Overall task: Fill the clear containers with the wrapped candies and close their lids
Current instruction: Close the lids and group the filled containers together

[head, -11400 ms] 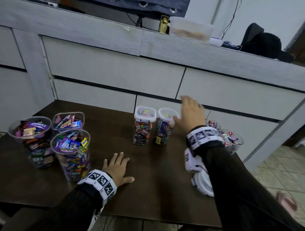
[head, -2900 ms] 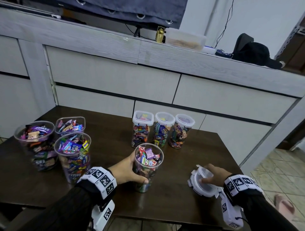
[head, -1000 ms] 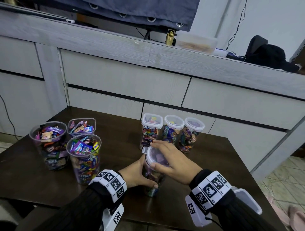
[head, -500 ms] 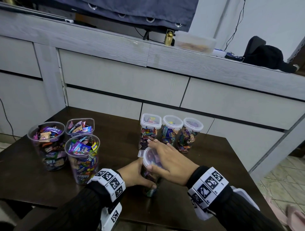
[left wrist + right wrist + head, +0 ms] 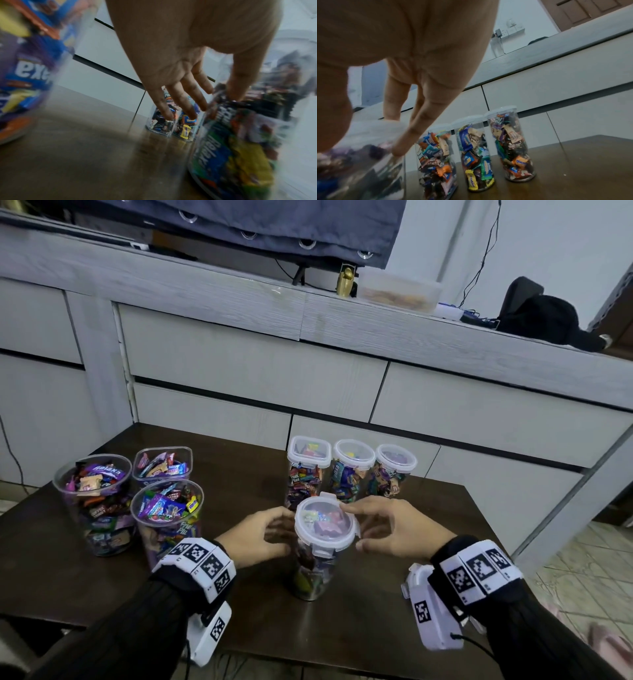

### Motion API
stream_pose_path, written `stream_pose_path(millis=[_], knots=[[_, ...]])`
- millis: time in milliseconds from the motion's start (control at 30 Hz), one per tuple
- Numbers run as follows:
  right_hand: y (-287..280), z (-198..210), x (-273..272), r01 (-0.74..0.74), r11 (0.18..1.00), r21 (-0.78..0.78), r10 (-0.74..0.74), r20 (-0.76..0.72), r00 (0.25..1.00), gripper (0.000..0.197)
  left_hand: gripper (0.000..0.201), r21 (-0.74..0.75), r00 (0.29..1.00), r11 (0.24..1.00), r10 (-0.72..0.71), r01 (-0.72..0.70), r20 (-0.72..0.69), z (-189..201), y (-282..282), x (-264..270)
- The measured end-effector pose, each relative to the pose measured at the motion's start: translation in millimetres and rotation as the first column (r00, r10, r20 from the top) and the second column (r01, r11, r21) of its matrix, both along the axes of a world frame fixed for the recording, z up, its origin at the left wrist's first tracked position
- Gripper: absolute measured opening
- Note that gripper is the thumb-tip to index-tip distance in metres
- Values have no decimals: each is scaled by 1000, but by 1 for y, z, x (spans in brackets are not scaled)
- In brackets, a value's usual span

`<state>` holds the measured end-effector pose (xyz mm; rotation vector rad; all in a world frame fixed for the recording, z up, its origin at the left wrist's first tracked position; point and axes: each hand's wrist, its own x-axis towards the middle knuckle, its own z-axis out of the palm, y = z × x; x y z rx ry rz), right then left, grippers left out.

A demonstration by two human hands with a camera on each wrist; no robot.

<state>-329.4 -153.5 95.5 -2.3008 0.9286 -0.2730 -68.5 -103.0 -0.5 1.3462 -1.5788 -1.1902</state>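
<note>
Round container [image 5: 317, 556] of wrapped candies upright near table [image 5: 404, 625] front edge, lid [image 5: 325, 527] seated on top. Left hand [image 5: 255, 537] beside its left wall, fingers loosely extended, gripping nothing; right hand [image 5: 394, 529] at lid's right rim, fingers relaxed, fingertips touching rim. Three lidded containers [image 5: 351, 470] just behind.

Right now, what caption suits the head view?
Both hands at the lid of a fourth candy jar; three open jars wait.

free: bare dark wooden table [image 5: 246, 470] mid-left, front-right | blocked: three lidded clear candy jars [image 5: 352, 470] behind; three open candy-filled tubs [image 5: 164, 508] left, seemingly close-packed
</note>
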Motion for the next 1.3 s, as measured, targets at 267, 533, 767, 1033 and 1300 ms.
stream_pose_path(millis=[267,533,767,1033,1300], knots=[[14,-7,12,54,964,-259,-77,-79,994,70,100,-125,997,991,-48,56,68,-2,3,-39],[32,-23,48,287,918,-274,-294,14,956,57,104,-192,997,981,-15,28,71,-15,1,-48],[31,-26,41,234,913,-334,-255,-22,967,51,102,-112,978,989,-70,93,196,-3,-8,-34],[14,-27,-1,70,958,-279,-85,-41,996,67,77,-73,976,996,-24,40,216,8,-8,-1],[23,-43,34,233,925,-300,-195,153,969,48,110,-99,960,993,83,-58,266,0,-4,-37]])
